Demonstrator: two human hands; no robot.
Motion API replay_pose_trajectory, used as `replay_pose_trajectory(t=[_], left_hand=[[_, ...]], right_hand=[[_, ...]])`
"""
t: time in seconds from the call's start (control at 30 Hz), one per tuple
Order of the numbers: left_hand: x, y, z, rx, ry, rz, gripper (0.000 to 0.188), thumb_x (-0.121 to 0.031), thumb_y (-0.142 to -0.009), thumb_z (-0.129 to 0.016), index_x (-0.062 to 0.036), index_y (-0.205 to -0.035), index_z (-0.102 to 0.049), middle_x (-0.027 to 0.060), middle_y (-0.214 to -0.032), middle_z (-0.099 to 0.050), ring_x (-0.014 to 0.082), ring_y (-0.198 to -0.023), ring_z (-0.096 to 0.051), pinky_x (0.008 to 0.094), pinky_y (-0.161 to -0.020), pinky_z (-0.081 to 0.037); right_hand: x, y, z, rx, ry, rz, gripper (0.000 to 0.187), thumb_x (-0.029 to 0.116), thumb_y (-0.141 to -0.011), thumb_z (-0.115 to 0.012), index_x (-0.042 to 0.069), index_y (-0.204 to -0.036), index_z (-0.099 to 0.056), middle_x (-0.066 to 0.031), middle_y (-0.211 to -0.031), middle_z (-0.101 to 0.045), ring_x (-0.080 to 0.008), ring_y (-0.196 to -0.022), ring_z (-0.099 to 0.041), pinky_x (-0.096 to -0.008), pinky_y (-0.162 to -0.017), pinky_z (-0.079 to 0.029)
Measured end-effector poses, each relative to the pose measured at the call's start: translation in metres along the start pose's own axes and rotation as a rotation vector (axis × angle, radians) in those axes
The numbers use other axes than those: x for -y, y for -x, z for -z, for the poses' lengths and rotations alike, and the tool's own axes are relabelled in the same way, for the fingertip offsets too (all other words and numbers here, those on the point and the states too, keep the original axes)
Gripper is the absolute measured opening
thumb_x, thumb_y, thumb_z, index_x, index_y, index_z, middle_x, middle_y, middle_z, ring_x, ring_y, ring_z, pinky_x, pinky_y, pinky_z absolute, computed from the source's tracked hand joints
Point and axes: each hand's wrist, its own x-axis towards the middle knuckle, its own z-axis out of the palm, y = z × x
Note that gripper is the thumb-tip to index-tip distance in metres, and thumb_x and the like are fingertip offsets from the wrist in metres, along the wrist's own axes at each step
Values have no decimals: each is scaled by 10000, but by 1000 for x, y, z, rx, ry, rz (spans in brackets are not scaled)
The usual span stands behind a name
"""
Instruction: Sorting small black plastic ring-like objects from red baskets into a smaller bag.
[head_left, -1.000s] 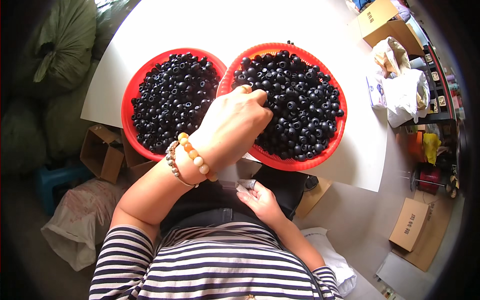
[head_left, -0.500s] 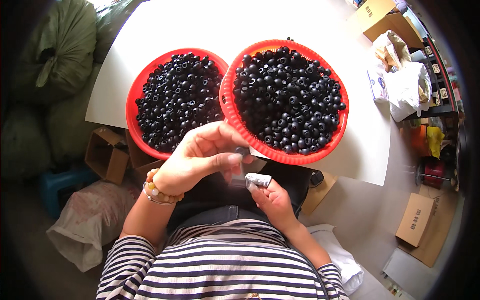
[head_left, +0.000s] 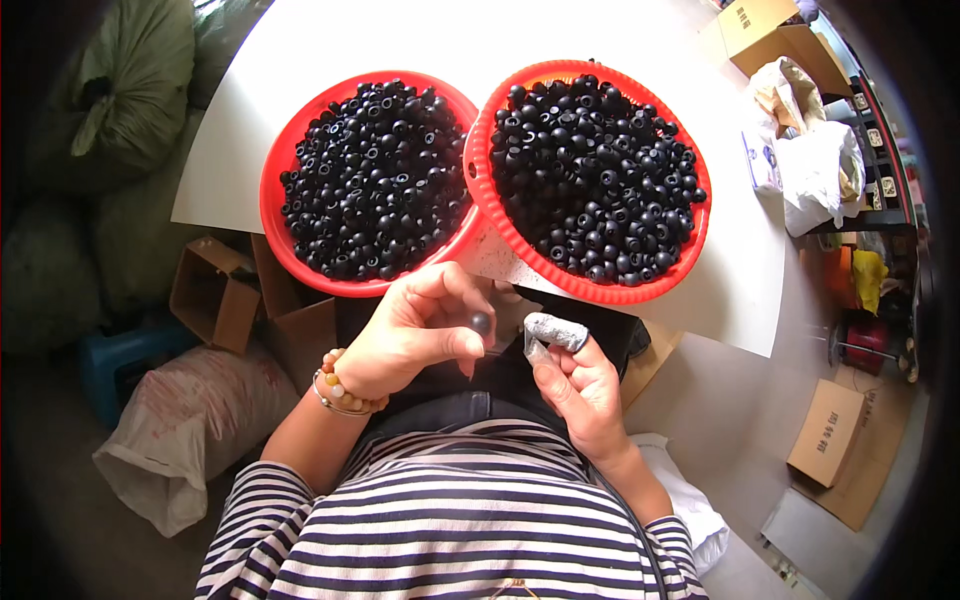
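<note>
My left hand [head_left: 415, 330], with bead bracelets at the wrist, pinches a small black round piece [head_left: 481, 322] between thumb and fingers, just below the table's near edge. Close beside it, my right hand [head_left: 580, 385] has its index finger wrapped in a grey fingertip cover [head_left: 556, 330]; whether it holds anything else I cannot tell. Two red round baskets stand side by side on the white table: the left basket [head_left: 275, 235] and the right basket [head_left: 690, 250], each heaped with several small black round pieces [head_left: 590, 165].
The white table [head_left: 740, 290] ends near my lap. Cardboard boxes [head_left: 215, 290] and a white sack [head_left: 195, 420] sit on the floor at my left; green sacks [head_left: 120, 90] behind. At right are white bags [head_left: 815, 170], more boxes [head_left: 830, 430] and a shelf.
My left hand has come back from the right basket toward my lap, now pinching one black piece. My right hand has risen slightly to meet it.
</note>
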Motion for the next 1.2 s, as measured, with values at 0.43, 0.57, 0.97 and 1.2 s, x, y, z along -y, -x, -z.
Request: replay_pose_trajectory(t=[0.43,0.57,0.97,1.2], left_hand=[[13,8,8,27,77,57,195,13,-718,-658,-22,-872,-544,87,-1008,-510,117,-803,-559,223,-576,-511],[13,9,7,7,-14,20,217,23,-694,-679,-19,-868,-558,97,-1119,-462,104,-836,-546,196,-541,-476],[13,11,3,15,32,57,114,-66,-822,-572,-28,-924,-537,99,-1111,-477,75,-562,-512,183,-455,-418],[18,10,1,28,129,80,126,-62,-831,-558,-37,-945,-512,101,-1117,-472,87,-581,-521,188,-468,-430]], right_hand=[[16,-3,-14,210,-34,-1,383,5,-833,-518,-21,-1196,-398,-101,-1091,-540,-119,-999,-507,-248,-869,-386],[16,-4,-16,202,-54,-41,381,2,-830,-526,-27,-1189,-401,-103,-1106,-537,-125,-1013,-506,-257,-883,-389],[13,-1,-17,191,-84,2,382,-18,-837,-505,-31,-1201,-389,-114,-1128,-520,-132,-1028,-493,-269,-907,-380],[13,-1,-16,166,-39,48,369,-13,-837,-510,-39,-1187,-399,-115,-1113,-526,-139,-1019,-501,-272,-903,-388]])
